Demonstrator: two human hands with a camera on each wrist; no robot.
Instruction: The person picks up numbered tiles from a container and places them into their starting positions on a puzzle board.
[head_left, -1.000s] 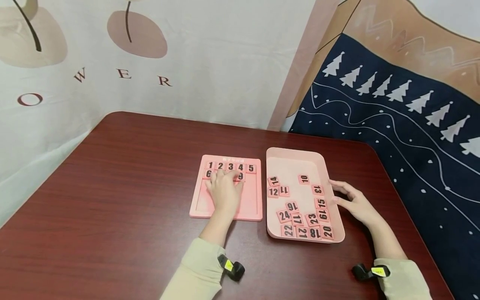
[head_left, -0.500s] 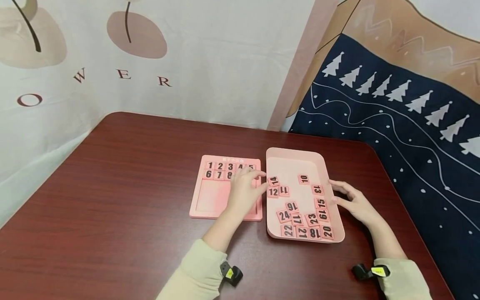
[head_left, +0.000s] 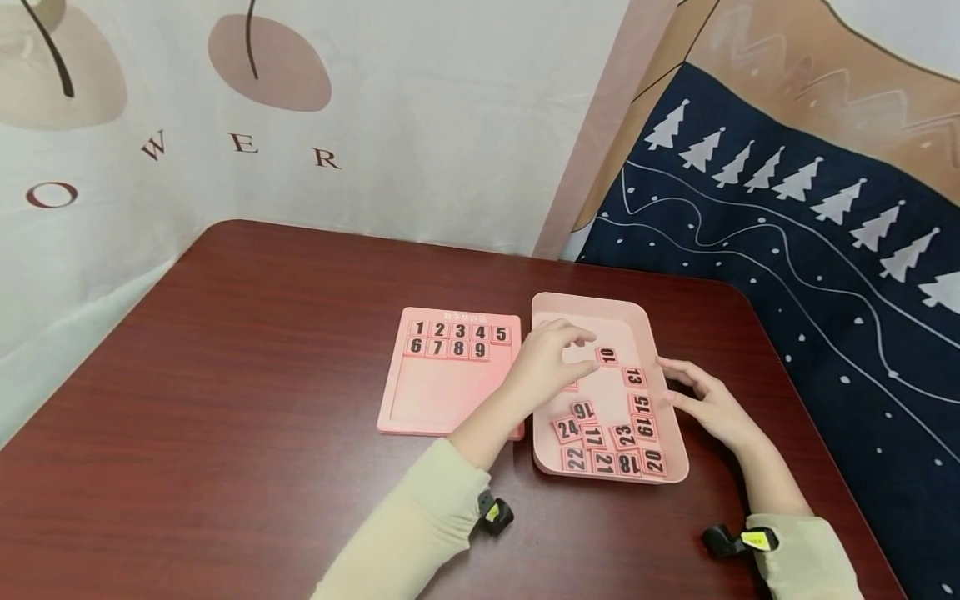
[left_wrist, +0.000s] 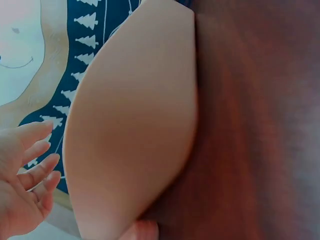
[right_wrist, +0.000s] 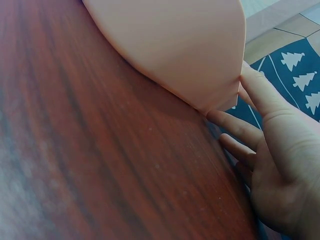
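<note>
My left hand (head_left: 551, 358) hovers over the left part of a pink tray (head_left: 588, 299), its thumb and fingers apart beside a tile printed 10 (head_left: 607, 357). Nothing shows between those fingers, and the left wrist view has the hand (left_wrist: 22, 175) loosely spread past the tray wall. My right hand (head_left: 708, 408) touches the tray's outer right wall with thumb and fingertips. In the right wrist view the thumb meets the rim and a finger the wall's lower edge. Left of the tray lies a pink number puzzle board (head_left: 423, 400), tiles 1 to 9 running in order along its top rows.
Several more number tiles, such as 24 (head_left: 567, 429) and 20 (head_left: 654, 462), lie loose in the tray, some turned sideways; those under the left hand are hidden. The brown table (head_left: 247, 400) meets a white printed cloth (head_left: 450, 125) and a navy tree-patterned cloth (head_left: 750, 225) behind.
My left hand has moved right, from the board's second row to over the tray, uncovering tiles 7, 8 and 9. The right hand stays at the tray wall.
</note>
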